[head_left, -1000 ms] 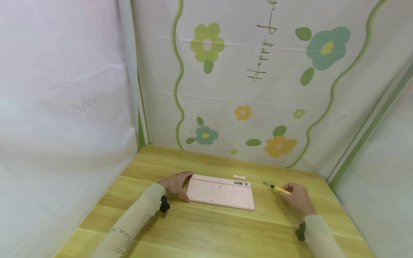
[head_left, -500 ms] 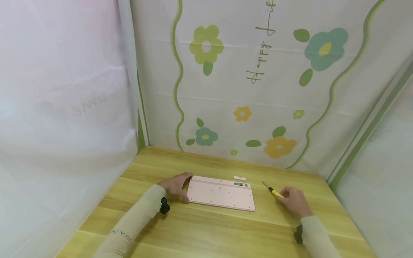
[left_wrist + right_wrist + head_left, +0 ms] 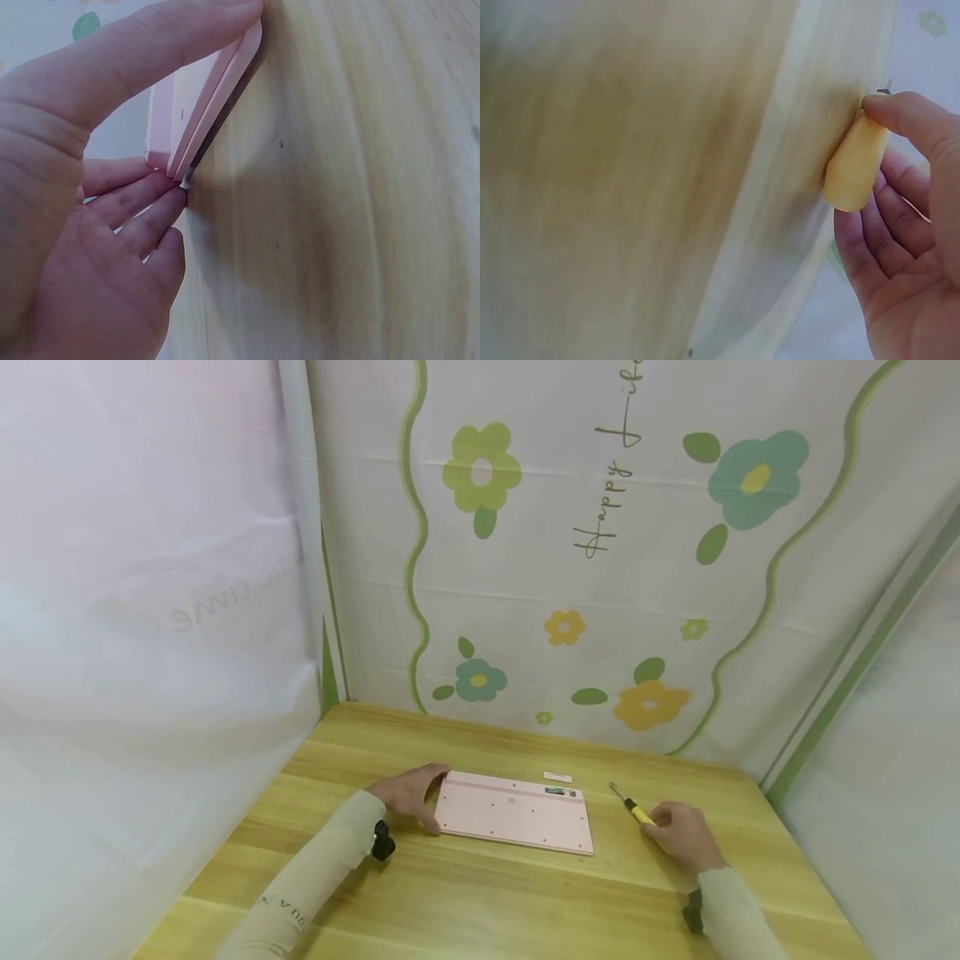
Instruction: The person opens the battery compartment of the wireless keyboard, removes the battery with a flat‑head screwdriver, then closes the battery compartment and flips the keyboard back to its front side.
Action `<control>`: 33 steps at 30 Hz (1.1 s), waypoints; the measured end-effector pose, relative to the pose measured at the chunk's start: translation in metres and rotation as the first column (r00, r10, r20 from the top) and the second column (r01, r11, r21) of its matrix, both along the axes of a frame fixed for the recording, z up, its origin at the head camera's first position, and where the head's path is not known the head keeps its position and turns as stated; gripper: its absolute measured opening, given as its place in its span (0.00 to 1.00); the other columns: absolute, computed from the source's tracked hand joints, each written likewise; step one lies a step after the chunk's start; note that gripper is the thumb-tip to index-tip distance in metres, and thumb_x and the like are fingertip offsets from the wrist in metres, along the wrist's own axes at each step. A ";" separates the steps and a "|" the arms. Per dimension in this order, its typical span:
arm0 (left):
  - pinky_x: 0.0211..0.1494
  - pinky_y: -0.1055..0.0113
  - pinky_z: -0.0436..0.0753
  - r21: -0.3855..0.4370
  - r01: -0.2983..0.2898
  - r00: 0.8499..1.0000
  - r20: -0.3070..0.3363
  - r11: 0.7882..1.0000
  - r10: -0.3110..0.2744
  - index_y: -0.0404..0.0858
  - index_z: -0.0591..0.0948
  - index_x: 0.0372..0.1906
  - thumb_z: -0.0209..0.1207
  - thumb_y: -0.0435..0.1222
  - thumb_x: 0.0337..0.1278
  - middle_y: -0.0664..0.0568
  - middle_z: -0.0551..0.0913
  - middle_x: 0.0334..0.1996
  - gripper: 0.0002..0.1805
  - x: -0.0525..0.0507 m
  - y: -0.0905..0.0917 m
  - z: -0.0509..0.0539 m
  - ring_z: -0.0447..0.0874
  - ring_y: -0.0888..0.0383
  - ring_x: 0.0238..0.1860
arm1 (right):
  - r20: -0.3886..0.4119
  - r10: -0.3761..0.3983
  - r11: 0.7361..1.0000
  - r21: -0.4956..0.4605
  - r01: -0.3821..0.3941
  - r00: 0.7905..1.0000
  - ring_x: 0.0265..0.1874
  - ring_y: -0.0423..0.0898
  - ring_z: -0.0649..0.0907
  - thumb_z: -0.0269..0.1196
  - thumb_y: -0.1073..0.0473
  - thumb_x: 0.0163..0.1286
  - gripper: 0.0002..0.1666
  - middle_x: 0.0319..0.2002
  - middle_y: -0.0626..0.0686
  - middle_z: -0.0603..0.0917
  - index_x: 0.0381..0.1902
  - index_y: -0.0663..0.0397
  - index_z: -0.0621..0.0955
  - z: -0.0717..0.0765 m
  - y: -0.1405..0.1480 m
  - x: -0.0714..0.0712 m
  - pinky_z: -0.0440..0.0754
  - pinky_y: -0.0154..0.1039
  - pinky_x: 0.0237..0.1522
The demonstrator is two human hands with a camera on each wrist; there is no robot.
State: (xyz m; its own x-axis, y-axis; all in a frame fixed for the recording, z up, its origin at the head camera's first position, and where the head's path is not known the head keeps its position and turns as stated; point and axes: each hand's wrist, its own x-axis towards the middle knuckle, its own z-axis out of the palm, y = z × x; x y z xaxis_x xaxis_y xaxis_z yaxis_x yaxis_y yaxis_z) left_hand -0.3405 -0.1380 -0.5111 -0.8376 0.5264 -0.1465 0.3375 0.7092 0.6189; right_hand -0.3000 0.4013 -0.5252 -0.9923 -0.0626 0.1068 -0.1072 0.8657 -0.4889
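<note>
Your left hand point(image 3: 408, 793) grips the pink keyboard point(image 3: 510, 817) at its left end; right hand point(image 3: 686, 835) pinches a yellow screwdriver point(image 3: 641, 814). Pink cover point(image 3: 557, 777) on desk point(image 3: 487, 902), near keyboard's far edge.

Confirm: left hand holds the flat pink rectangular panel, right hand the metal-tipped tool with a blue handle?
Colour is wrong: the metal-tipped tool in the right hand has a yellow and black handle, per the head view. The left hand does hold the flat pink rectangular panel.

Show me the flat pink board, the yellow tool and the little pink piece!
Flat pink board point(image 3: 513, 815), head view: middle of its upward face.
Yellow tool point(image 3: 856, 162), right wrist view: its handle.
Little pink piece point(image 3: 557, 777), head view: its middle.
</note>
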 end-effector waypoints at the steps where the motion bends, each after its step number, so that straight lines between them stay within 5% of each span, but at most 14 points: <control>1: 0.85 0.45 0.61 0.002 -0.001 1.000 -0.001 1.000 0.001 0.36 0.58 0.83 0.85 0.46 0.40 0.40 0.61 0.83 0.66 0.000 0.000 0.001 0.58 0.41 0.83 | -0.003 0.000 1.000 -0.001 0.000 1.000 0.32 0.45 0.86 0.75 0.58 0.64 0.09 0.34 0.53 0.91 0.36 0.59 0.87 0.000 0.000 0.000 0.83 0.35 0.32; 8: 0.85 0.44 0.61 0.004 0.007 1.000 0.005 1.000 -0.007 0.36 0.58 0.83 0.85 0.46 0.40 0.41 0.61 0.83 0.66 -0.001 -0.003 0.002 0.58 0.41 0.83 | -0.014 0.043 0.999 0.000 -0.043 0.999 0.34 0.45 0.87 0.75 0.57 0.65 0.12 0.34 0.54 0.91 0.37 0.60 0.87 0.002 -0.001 -0.001 0.85 0.36 0.33; 18: 0.85 0.44 0.62 0.008 0.017 1.000 0.003 1.000 -0.017 0.35 0.58 0.83 0.85 0.46 0.40 0.39 0.60 0.83 0.66 -0.003 -0.004 -0.001 0.58 0.41 0.83 | -0.048 0.210 0.975 0.081 -0.205 0.977 0.45 0.57 0.88 0.74 0.58 0.68 0.21 0.46 0.63 0.90 0.52 0.69 0.85 0.030 0.004 0.000 0.89 0.56 0.48; 24: 0.84 0.44 0.63 -0.011 0.011 1.000 -0.010 1.000 -0.011 0.35 0.58 0.83 0.85 0.47 0.40 0.40 0.61 0.82 0.66 -0.002 -0.004 0.001 0.58 0.41 0.83 | -0.093 0.306 0.946 0.145 -0.291 0.948 0.44 0.53 0.88 0.75 0.58 0.67 0.19 0.46 0.60 0.90 0.52 0.64 0.87 0.047 -0.009 -0.005 0.89 0.51 0.47; 33: 0.85 0.44 0.62 -0.020 0.017 1.000 -0.014 1.000 -0.017 0.35 0.58 0.83 0.85 0.47 0.40 0.40 0.61 0.83 0.66 -0.002 0.000 0.001 0.58 0.41 0.84 | -0.055 0.375 0.918 0.159 -0.362 0.926 0.43 0.52 0.88 0.76 0.59 0.66 0.20 0.46 0.61 0.90 0.51 0.66 0.86 0.067 -0.043 -0.020 0.88 0.54 0.50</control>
State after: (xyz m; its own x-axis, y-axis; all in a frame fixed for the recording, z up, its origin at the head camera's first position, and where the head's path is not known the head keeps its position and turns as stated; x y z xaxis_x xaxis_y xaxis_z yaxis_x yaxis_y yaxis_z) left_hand -0.3421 -0.1383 -0.5102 -0.8305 0.5377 -0.1452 0.3584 0.7154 0.5997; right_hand -0.3197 0.3584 -0.4585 -0.8840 -0.4428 0.1498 -0.4666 0.8172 -0.3384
